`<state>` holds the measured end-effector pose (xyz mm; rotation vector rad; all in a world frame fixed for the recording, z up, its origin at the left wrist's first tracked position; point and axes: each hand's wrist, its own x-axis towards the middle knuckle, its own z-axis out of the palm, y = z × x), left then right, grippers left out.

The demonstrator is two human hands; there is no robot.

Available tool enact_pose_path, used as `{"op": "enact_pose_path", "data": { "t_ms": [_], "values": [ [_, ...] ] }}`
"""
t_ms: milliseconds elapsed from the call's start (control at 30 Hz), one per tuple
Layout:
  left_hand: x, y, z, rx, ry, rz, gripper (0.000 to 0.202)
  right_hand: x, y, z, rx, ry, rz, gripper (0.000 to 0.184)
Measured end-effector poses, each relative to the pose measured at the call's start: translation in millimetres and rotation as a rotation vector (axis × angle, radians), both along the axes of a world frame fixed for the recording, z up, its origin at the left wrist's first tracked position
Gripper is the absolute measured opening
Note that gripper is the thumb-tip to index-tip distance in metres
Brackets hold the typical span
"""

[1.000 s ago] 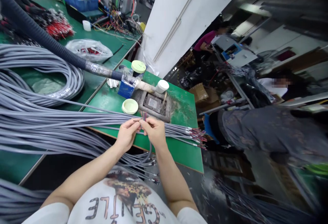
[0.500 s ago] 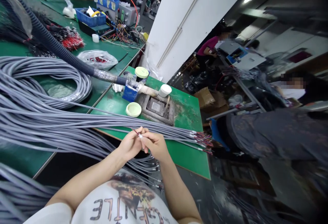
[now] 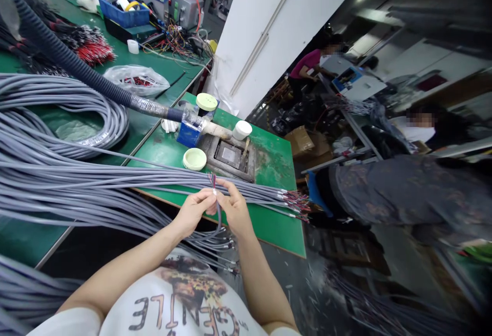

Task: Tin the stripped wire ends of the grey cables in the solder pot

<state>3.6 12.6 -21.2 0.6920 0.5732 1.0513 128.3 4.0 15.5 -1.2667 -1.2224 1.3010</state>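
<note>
Both my hands meet at the near edge of the green bench. My left hand and my right hand pinch the stripped end of one grey cable, which curves down between them. Its thin coloured wires stick up above my fingertips. Just beyond my hands lies a long bundle of grey cables, running left to right, with bared coloured ends near the bench's right edge.
Behind the bundle sit a metal plate fixture, a pale green lid, a white cap, a blue block and a dark corrugated hose. Coiled grey cable lies left. Other people work at the right.
The cable end has been turned so its coloured wires point upward above my fingers; half a second ago it lay lower and sideways. My hands stay together at the bench edge.
</note>
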Motion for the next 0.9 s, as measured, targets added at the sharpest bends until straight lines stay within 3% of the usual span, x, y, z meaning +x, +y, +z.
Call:
{"op": "enact_pose_path", "data": {
  "t_ms": [133, 333, 433, 667, 767, 900],
  "values": [
    [-2.4, -0.4, 1.5, 0.069, 0.134, 0.017, 0.031, 20.2, 7.4, 22.4, 0.104, -0.202, -0.095, 0.031],
    [-1.1, -7.6, 5.6, 0.097, 0.150, -0.140, 0.036, 29.6, 18.7, 53.0, -0.089, -0.214, 0.199, 0.032],
    [-1.8, -10.1, 7.9, 0.098, 0.146, -0.166, 0.037, 26.3, 22.8, 54.8, -0.071, -0.216, 0.208, 0.023],
    [-7.0, -12.5, 4.2, 0.073, 0.172, -0.134, 0.038, 20.0, 24.2, 40.9, 0.012, -0.186, 0.121, 0.018],
    [-8.9, -12.6, 3.0, 0.078, 0.150, -0.160, 0.037, 25.7, 28.6, 43.3, 0.048, -0.234, 0.221, 0.020],
    [-10.8, -13.0, 4.9, 0.091, 0.161, -0.214, 0.037, 34.9, 38.6, 53.7, 0.209, -0.317, 0.399, 0.020]
  ]
}}
